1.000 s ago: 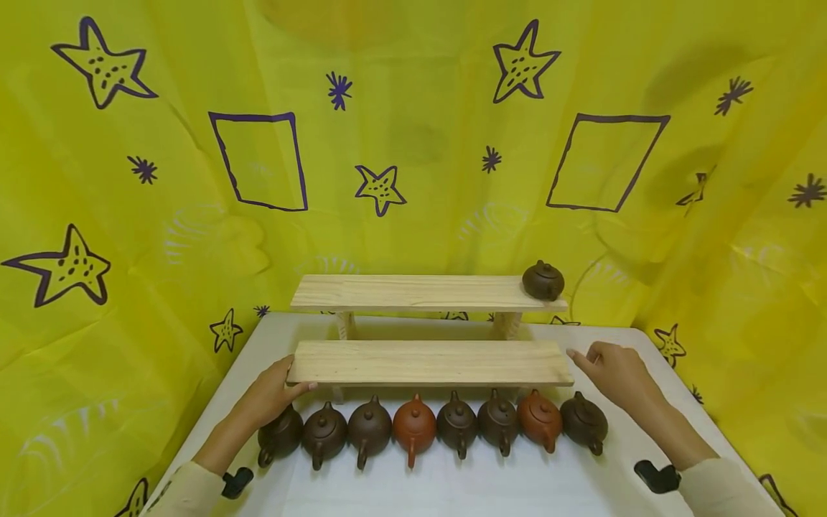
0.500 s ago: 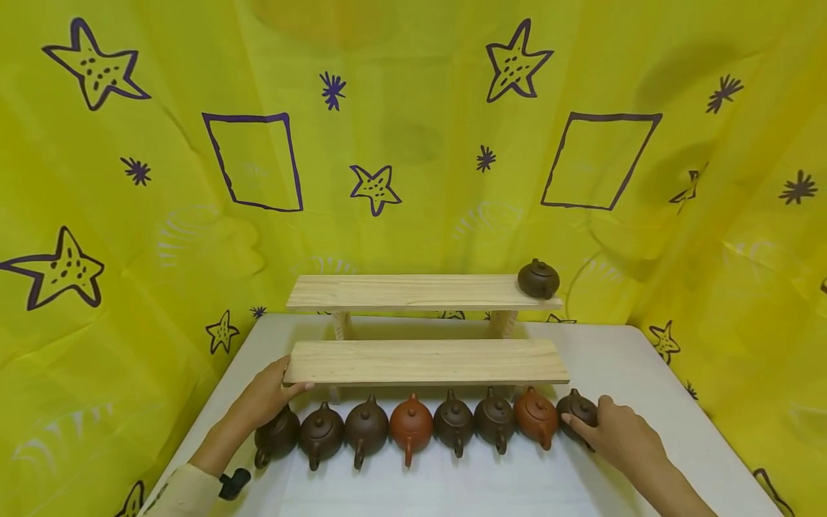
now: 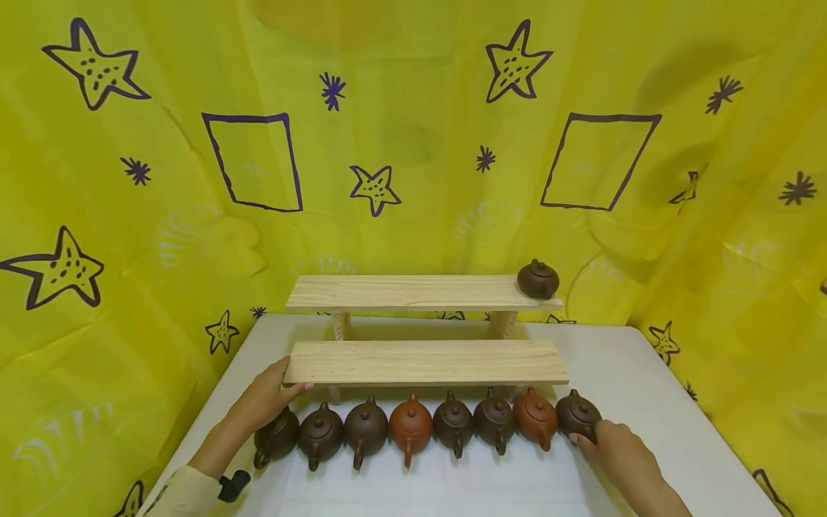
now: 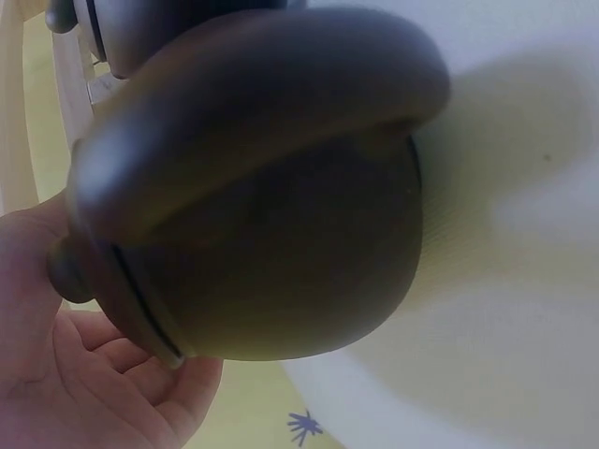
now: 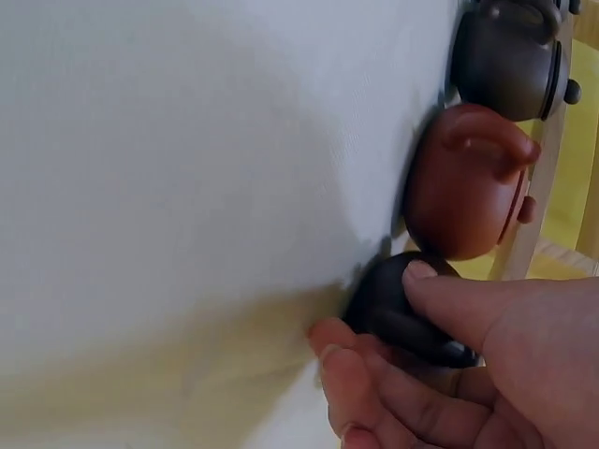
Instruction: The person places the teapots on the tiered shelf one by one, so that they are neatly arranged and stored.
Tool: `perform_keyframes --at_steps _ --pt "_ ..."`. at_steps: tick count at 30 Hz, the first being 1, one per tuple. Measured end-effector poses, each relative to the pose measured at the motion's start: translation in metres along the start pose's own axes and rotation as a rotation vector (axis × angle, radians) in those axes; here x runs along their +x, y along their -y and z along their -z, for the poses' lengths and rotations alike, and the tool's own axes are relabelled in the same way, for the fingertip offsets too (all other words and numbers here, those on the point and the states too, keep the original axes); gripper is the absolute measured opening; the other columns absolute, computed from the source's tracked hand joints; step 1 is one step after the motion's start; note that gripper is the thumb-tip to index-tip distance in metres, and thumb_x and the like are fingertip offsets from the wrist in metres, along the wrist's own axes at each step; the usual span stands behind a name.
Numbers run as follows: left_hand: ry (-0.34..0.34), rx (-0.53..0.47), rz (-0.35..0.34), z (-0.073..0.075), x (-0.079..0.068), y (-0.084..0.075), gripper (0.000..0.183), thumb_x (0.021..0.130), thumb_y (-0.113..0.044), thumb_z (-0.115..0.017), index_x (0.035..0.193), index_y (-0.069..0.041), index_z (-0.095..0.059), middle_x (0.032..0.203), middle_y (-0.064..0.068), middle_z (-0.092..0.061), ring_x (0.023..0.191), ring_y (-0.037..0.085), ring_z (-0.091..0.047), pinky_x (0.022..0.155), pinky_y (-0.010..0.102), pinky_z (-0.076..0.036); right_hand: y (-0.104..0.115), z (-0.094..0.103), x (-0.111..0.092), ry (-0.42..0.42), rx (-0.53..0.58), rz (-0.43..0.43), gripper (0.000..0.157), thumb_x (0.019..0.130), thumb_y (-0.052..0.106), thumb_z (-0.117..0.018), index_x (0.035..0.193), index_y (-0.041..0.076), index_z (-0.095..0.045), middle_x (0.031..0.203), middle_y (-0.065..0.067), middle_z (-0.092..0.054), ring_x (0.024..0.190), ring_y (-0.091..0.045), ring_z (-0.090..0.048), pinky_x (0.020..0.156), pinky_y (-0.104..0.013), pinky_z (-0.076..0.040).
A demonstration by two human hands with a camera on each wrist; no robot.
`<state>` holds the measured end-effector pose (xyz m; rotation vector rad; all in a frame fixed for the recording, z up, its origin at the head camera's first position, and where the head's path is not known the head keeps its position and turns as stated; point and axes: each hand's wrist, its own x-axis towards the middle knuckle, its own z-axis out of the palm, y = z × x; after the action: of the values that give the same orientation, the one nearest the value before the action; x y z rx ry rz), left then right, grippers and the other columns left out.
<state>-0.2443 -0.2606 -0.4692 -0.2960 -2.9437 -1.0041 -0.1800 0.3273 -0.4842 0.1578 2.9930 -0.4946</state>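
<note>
A row of brown and reddish clay teapots stands on the white table, handles toward me. At its right end, my right hand [image 3: 620,452] holds a dark brown teapot [image 3: 577,411] by its handle side. The right wrist view shows the thumb on this teapot [image 5: 384,295] and the fingers curled at its other side, partly hiding the handle. My left hand [image 3: 258,402] grips the left end of the lower wooden shelf [image 3: 426,361], thumb along the front edge. Just below that hand is the leftmost dark teapot [image 3: 276,434], which fills the left wrist view.
On the upper wooden shelf [image 3: 407,292] one dark teapot [image 3: 538,278] sits at the right end. A reddish teapot [image 3: 536,416] stands close beside the held one. Yellow patterned cloth [image 3: 413,143] hangs behind and at both sides of the white table [image 3: 478,488].
My right hand has come down from beside the lower shelf's right end to the rightmost teapot, then back to its handle side. The left hand stays on the shelf.
</note>
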Motion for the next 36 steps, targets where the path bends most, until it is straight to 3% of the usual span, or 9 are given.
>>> perform_keyframes --at_steps 14,28,36 --pt "-0.012 -0.004 -0.011 0.000 -0.002 0.000 0.082 0.103 -0.034 -0.070 0.154 0.019 -0.032 0.150 0.042 -0.046 0.141 0.057 -0.045 0.114 0.067 -0.038 -0.004 -0.019 -0.006 -0.031 0.109 0.012 0.033 0.108 0.022 -0.059 0.102 -0.010 -0.058 0.084 -0.024 -0.069 0.079 -0.037 -0.070 0.064 -0.051 -0.053" --pt "-0.005 0.008 -0.004 -0.001 -0.001 0.002 0.083 0.103 -0.034 -0.069 0.154 0.019 -0.031 0.151 0.043 -0.045 0.141 0.057 -0.044 0.114 0.068 -0.038 -0.010 -0.018 -0.010 -0.127 0.152 0.051 0.022 0.106 0.018 -0.062 0.096 -0.001 -0.059 0.076 -0.009 -0.063 0.075 -0.032 -0.063 0.065 -0.050 -0.051" --pt "-0.009 0.019 -0.010 -0.001 -0.001 0.001 0.082 0.103 -0.036 -0.070 0.153 0.018 -0.034 0.149 0.042 -0.048 0.139 0.057 -0.046 0.112 0.067 -0.041 -0.012 -0.003 -0.007 -0.249 0.133 0.131 0.028 0.108 0.012 -0.059 0.083 0.004 -0.051 0.063 0.000 -0.057 0.058 -0.020 -0.052 0.056 -0.036 -0.043"
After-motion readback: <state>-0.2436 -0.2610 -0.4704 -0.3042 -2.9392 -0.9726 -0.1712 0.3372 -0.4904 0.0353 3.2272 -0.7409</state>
